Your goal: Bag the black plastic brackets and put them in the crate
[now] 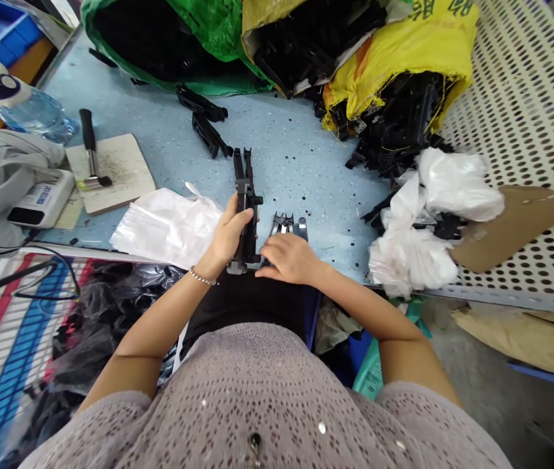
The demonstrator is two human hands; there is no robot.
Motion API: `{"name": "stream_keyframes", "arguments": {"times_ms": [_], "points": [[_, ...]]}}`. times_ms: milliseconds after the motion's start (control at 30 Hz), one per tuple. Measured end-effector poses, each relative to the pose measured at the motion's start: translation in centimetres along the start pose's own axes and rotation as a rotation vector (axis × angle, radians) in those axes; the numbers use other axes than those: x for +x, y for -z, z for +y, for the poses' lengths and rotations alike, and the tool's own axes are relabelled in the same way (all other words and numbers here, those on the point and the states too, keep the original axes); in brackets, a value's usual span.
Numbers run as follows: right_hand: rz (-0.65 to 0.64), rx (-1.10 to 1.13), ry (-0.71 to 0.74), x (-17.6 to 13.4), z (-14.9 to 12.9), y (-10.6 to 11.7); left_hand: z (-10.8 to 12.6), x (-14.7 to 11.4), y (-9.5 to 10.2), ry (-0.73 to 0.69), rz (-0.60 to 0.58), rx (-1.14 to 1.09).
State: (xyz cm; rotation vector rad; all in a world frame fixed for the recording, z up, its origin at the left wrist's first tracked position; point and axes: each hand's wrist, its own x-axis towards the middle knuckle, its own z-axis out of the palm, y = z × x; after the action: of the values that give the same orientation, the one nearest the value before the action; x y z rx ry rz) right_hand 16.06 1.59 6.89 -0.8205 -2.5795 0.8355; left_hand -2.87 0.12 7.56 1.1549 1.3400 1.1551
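Observation:
My left hand (232, 229) is wrapped around a long black plastic part (244, 195), which stands out over the table's near edge with two prongs at its far end. Close beside its lower end is my right hand (287, 258), fingers curled and turned toward the part. What those fingers hold, if anything, is hidden. Just beyond the right hand lie small black pieces (284, 220) and a dark flat piece (303, 227). Two more black plastic parts (203, 104) (210, 134) lie farther back on the blue speckled table (287, 140).
Open green (213, 26) and yellow (404, 45) sacks of black parts stand at the back. White plastic bags (408, 247) lie right, another bag (164, 225) left. A hammer (90, 146) rests on a board (130, 166), near a water bottle (32, 107). A perforated white panel (536, 98) borders the right.

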Motion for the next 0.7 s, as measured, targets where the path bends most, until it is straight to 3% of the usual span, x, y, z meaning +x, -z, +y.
{"name": "stream_keyframes", "arguments": {"times_ms": [67, 133, 233, 400, 500, 600, 700], "points": [[-0.017, -0.124, 0.085, -0.8, 0.1, -0.9, -0.2, 0.3, 0.0, 0.12, -0.081, -0.105], [-0.034, -0.148, 0.075, -1.1, 0.4, -1.1, -1.1, 0.9, 0.0, 0.201, -0.126, -0.143], [-0.013, -0.067, -0.045, 0.4, 1.3, 0.0, -3.5, 2.3, 0.0, 0.214, -0.076, 0.074], [0.164, -0.103, -0.343, 9.0, 4.1, 0.9, -5.9, 2.9, -1.8, 0.184, -0.068, 0.788], [0.127, -0.213, -0.516, 15.3, 6.6, -0.5, -5.8, 2.0, -2.7, 0.19, -0.092, 0.988], [0.044, -0.2, -0.648, 18.6, 8.1, -1.4, -5.9, 1.9, -1.3, 0.117, -0.036, 0.871], [0.062, -0.069, -0.649, 17.2, 6.8, -1.3, -6.1, 3.4, 1.4, 0.075, 0.155, 0.397]]}}
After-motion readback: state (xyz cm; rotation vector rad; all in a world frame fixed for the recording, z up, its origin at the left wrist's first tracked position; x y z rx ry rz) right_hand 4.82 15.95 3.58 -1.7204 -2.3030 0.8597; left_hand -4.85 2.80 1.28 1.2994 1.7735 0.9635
